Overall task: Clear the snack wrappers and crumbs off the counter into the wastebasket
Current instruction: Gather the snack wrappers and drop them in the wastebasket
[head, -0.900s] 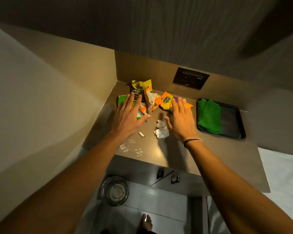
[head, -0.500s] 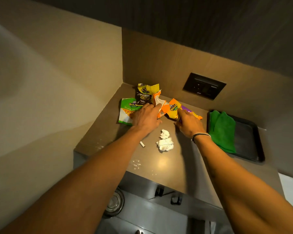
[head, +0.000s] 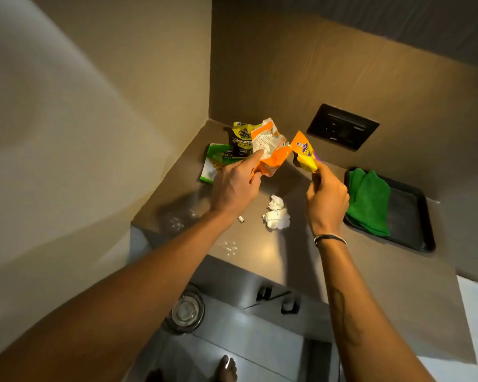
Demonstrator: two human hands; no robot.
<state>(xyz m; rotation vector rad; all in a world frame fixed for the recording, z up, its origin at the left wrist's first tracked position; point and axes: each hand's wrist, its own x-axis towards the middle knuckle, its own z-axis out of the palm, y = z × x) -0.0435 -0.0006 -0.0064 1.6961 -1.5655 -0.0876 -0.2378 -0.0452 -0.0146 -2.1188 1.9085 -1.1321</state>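
We grip the orange wrapper [head: 270, 153] in the left hand [head: 233, 188] and the yellow wrapper [head: 305, 155] in the right hand [head: 326, 201], pinching firmly and carrying both level to the wastebasket [head: 186, 312].

bare counter [head: 309, 271] ahead; crumpled tissues [head: 276, 213] between the hands.

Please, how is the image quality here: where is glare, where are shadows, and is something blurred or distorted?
Head view: warm, dim light; glare on the counter near the front edge; the hands cast dark shadows beside the crumpled tissues; straight wall edges bend from the wide lens; crumbs look soft.
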